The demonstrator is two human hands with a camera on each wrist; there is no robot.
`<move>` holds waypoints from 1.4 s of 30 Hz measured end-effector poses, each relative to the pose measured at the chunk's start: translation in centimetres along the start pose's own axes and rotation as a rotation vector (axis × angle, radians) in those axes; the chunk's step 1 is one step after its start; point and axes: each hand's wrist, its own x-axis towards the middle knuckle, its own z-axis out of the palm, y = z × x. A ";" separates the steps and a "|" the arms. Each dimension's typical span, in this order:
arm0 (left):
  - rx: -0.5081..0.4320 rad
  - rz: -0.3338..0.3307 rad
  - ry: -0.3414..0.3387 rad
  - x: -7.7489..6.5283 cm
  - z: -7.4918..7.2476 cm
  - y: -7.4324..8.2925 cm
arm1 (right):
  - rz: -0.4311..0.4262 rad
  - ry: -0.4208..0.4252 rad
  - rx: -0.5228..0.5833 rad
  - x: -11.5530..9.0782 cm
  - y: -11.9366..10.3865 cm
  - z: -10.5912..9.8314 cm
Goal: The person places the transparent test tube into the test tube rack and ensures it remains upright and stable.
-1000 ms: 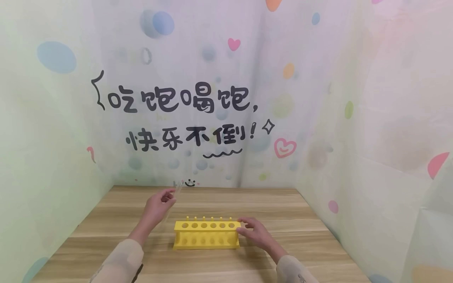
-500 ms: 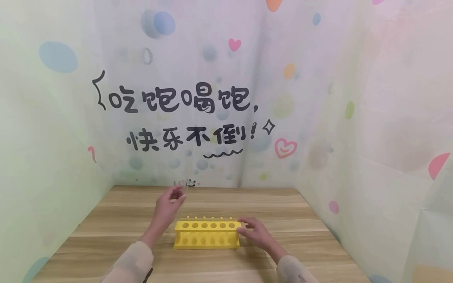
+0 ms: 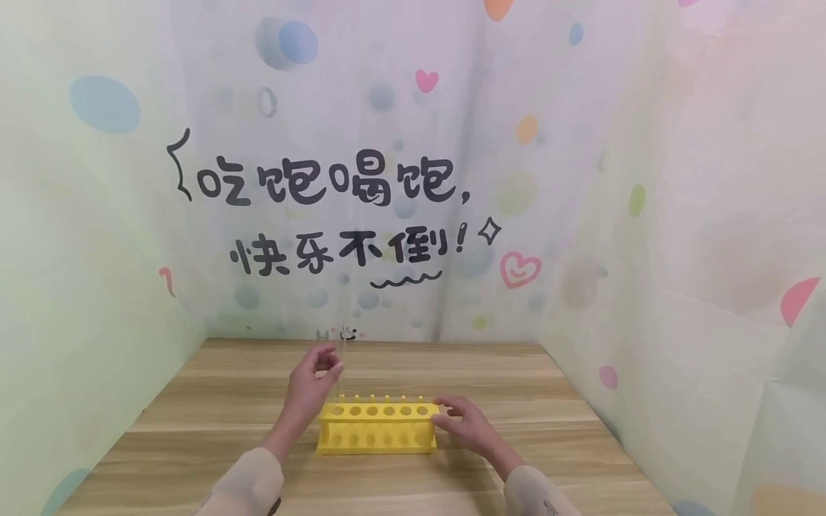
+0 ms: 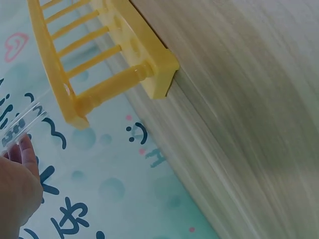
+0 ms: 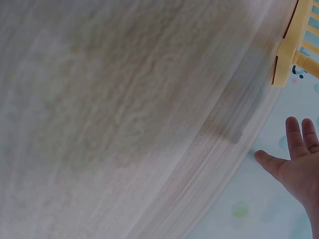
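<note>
My left hand (image 3: 314, 380) pinches a clear test tube (image 3: 343, 344) between thumb and fingers. The tube stands nearly upright above the left end of a yellow test tube rack (image 3: 377, 418). Its lower end is near the leftmost hole; whether it is inside cannot be told. In the left wrist view the transparent tube (image 4: 24, 122) slants toward the rack's top plate. At the rack's right end, my right hand (image 3: 467, 426) holds the top plate's corner with thumb and index finger. Its other fingers (image 5: 295, 137) are extended in the right wrist view, where the grip itself is out of frame.
The rack stands on a wood-grain table (image 3: 529, 416), with a row of holes and several short pegs along its back. A pale patterned wall covering (image 3: 387, 115) with dark lettering rises behind the table and on both sides.
My left hand has moved right with the test tube, bringing it from left of the rack to over the rack's left end and more upright. The right hand and the rack have stayed put.
</note>
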 end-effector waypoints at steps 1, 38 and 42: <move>0.005 0.003 0.000 -0.1 0.0 -0.1 | 0.000 0.000 0.001 0.0 0.0 0.0; 0.109 -0.021 -0.043 -3.0 0.3 -3.3 | 0.037 -0.003 0.006 0.1 0.0 0.1; 0.120 -0.020 -0.046 -3.1 0.4 -3.7 | 0.038 -0.002 0.004 0.1 0.0 0.1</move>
